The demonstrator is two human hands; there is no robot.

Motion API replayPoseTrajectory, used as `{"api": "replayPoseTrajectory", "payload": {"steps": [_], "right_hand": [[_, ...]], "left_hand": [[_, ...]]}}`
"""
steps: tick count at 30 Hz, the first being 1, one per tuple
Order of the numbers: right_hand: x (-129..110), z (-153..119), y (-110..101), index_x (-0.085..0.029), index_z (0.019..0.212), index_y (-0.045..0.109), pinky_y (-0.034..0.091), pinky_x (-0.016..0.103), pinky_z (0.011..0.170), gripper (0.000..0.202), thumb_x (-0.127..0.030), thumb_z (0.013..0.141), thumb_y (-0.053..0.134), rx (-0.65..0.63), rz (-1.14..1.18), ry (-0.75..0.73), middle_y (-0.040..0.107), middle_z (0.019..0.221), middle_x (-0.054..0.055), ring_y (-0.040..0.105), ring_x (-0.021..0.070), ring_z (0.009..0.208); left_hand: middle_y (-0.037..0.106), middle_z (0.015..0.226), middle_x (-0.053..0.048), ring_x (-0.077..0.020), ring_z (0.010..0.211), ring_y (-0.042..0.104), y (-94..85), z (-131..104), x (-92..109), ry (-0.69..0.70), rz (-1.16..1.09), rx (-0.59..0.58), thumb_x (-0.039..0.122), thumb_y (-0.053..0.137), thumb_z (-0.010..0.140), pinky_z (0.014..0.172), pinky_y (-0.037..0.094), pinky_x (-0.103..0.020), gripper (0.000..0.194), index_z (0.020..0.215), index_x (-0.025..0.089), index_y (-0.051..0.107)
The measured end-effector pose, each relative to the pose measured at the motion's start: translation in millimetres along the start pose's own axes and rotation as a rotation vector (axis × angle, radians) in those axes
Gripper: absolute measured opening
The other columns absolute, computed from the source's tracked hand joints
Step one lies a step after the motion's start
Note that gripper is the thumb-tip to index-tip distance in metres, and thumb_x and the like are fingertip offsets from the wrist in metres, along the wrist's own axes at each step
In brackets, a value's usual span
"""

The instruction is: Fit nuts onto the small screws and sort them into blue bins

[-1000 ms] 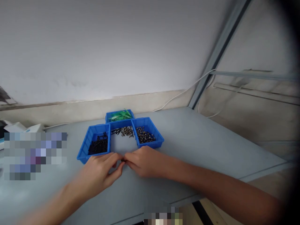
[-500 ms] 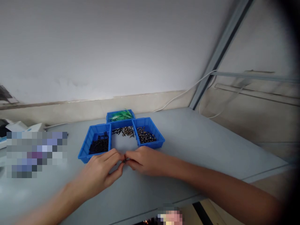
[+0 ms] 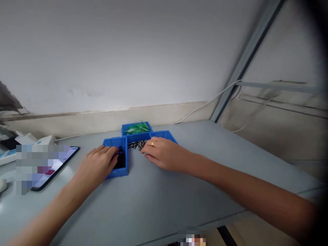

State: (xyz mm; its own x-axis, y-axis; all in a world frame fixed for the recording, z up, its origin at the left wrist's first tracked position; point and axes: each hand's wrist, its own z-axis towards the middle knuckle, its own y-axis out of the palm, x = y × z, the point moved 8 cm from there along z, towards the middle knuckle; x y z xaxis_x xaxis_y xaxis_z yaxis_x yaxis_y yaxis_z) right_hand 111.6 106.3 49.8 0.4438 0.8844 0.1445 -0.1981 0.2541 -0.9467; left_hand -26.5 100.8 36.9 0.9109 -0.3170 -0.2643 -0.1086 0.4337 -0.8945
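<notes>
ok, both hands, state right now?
Left hand: fingers curled over the left blue bin; any hold can't be told.
Right hand: fingers bent by the loose metal parts; any hold can't be told.

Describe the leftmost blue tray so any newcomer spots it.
On the grey table, find the left hand, which partly covers the leftmost blue tray. Black parts inside set it apart from the back tray, holding green pieces.

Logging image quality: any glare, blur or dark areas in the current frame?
Head view throughout: black shading down the right edge; pale glare on the flat grey tabletop at left; pixel blocks partly covering the rectangular black-edged phone; black pieces merging in the left blue plastic bin.
</notes>
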Motion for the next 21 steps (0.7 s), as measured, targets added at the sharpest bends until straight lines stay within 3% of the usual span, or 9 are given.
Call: {"api": "replayPoseTrajectory", "payload": {"steps": [3, 6, 10, 13, 18, 21], "right_hand": [[8.3, 16.7, 20.2, -0.013, 0.09, 0.058, 0.039, 0.032, 0.068, 0.017, -0.01, 0.083, 0.043, -0.192, -0.127, 0.017, 0.062, 0.087, 0.008, 0.054, 0.0212, 0.083], [17.8, 26.2, 50.1, -0.015, 0.084, 0.061, 0.04, 0.035, 0.067, 0.021, -0.003, 0.078, 0.046, -0.447, -0.195, 0.111, 0.064, 0.086, 0.008, 0.058, 0.0224, 0.08], [15.8, 37.9, 65.4, -0.014, 0.08, 0.064, 0.041, 0.041, 0.071, 0.017, -0.004, 0.075, 0.05, -0.471, -0.234, 0.148, 0.065, 0.085, 0.012, 0.06, 0.0268, 0.082], [13.5, 42.0, 71.5, -0.012, 0.081, 0.065, 0.04, 0.044, 0.074, 0.017, -0.004, 0.074, 0.052, -0.472, -0.249, 0.158, 0.066, 0.086, 0.014, 0.061, 0.0288, 0.083], [10.7, 45.3, 71.4, -0.013, 0.079, 0.064, 0.042, 0.035, 0.063, 0.017, -0.004, 0.075, 0.051, -0.464, -0.229, 0.135, 0.066, 0.082, 0.011, 0.062, 0.0243, 0.076], [4.4, 41.6, 54.8, -0.014, 0.084, 0.062, 0.04, 0.032, 0.06, 0.018, -0.004, 0.077, 0.048, -0.385, -0.206, 0.092, 0.064, 0.089, 0.01, 0.06, 0.0217, 0.077]], "left_hand": [[0.061, 0.077, -0.007, -0.0226, 0.075, 0.056, -9.0, -1.4, 10.7, 0.072, -0.072, 0.084, 0.025, 0.039, 0.087, 0.067, 0.045, -0.036, 0.022, 0.09, 0.014, 0.058], [0.059, 0.077, -0.005, -0.0179, 0.073, 0.053, -18.6, -7.6, 40.4, 0.281, -0.261, 0.107, 0.023, 0.038, 0.088, 0.067, 0.044, -0.031, 0.021, 0.09, 0.015, 0.058], [0.052, 0.063, -0.002, -0.0151, 0.058, 0.047, -27.3, -23.6, 87.3, 0.549, -0.323, 0.094, 0.018, 0.036, 0.088, 0.053, 0.039, -0.028, 0.025, 0.073, 0.015, 0.056], [0.051, 0.06, 0.0, -0.0144, 0.054, 0.044, -30.3, -31.6, 107.7, 0.641, -0.323, 0.093, 0.017, 0.039, 0.087, 0.047, 0.034, -0.028, 0.024, 0.067, 0.016, 0.053], [0.053, 0.061, 0.0, -0.014, 0.054, 0.048, -17.0, -31.3, 107.4, 0.633, -0.323, -0.03, 0.019, 0.037, 0.089, 0.048, 0.036, -0.027, 0.025, 0.069, 0.016, 0.053], [0.056, 0.063, 0.0, -0.0135, 0.055, 0.052, -3.9, -29.0, 100.6, 0.577, -0.304, -0.13, 0.02, 0.036, 0.089, 0.05, 0.038, -0.026, 0.026, 0.07, 0.017, 0.053]]}}
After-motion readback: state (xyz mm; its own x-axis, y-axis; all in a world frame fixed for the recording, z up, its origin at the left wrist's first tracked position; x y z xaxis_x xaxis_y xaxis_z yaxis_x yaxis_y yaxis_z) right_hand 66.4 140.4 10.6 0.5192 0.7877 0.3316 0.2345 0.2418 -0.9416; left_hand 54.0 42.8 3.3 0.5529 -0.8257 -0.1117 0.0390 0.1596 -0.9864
